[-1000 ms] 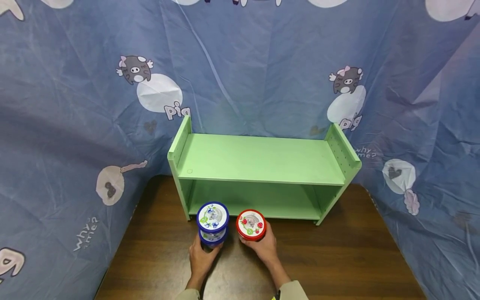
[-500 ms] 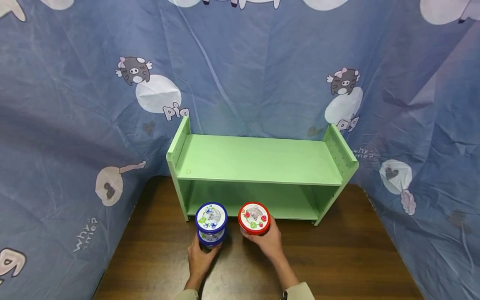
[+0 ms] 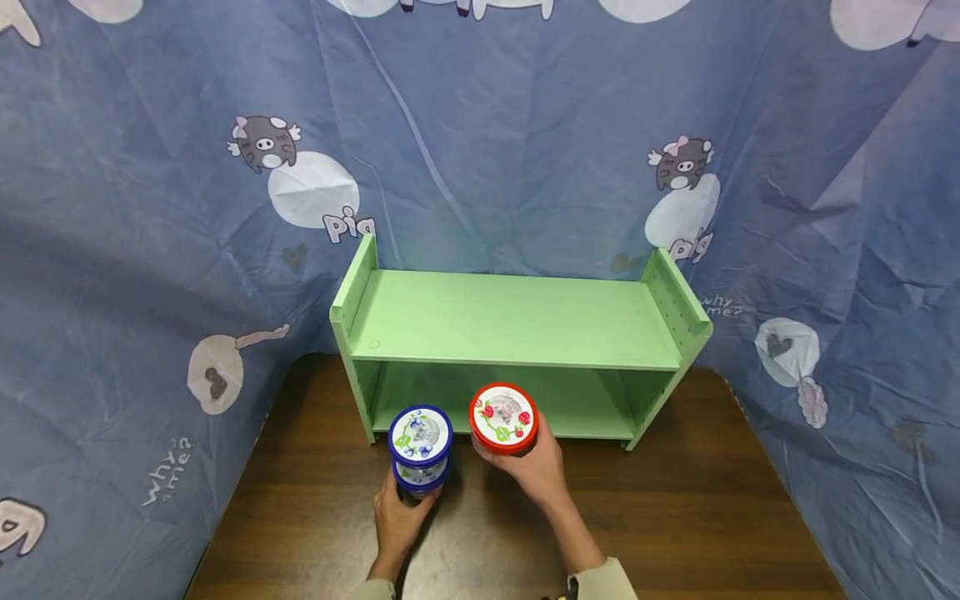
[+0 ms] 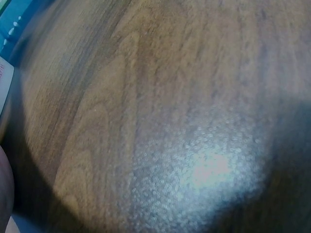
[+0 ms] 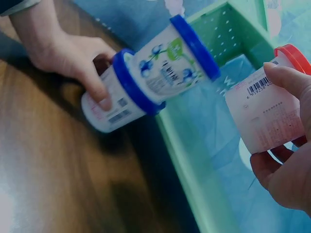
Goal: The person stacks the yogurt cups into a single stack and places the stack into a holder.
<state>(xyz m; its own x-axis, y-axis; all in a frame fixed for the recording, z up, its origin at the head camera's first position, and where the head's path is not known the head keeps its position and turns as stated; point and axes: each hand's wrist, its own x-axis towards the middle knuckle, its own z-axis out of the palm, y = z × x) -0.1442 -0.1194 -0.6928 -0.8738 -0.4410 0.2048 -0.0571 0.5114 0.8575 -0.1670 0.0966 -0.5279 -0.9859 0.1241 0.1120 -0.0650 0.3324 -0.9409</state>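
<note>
Two white plastic tubs with blue lids and blueberry pictures stand stacked, the upper tub (image 3: 421, 433) on the lower tub (image 3: 420, 478). My left hand (image 3: 397, 521) grips the lower one; the right wrist view shows its thumb along that tub's side. Just right of the stack, my right hand (image 3: 542, 471) holds a white tub with a red lid and strawberry pictures (image 3: 504, 417). In the right wrist view this red-lidded tub (image 5: 260, 114) is raised, pinched between thumb and fingers, its barcode facing the camera. Only a sliver of the left hand (image 4: 6, 189) shows in the left wrist view.
A green two-level shelf (image 3: 510, 321) stands behind the hands, with raised side panels at both ends. Both hands are in front of it, over the brown wooden table (image 3: 675, 517). Blue cloth (image 3: 480, 150) with pig pictures hangs behind and at both sides.
My right hand has lifted the red-lidded tub and moved it toward the shelf, so its lid looks higher and larger. The left hand and the blue-lidded stack stay almost in place.
</note>
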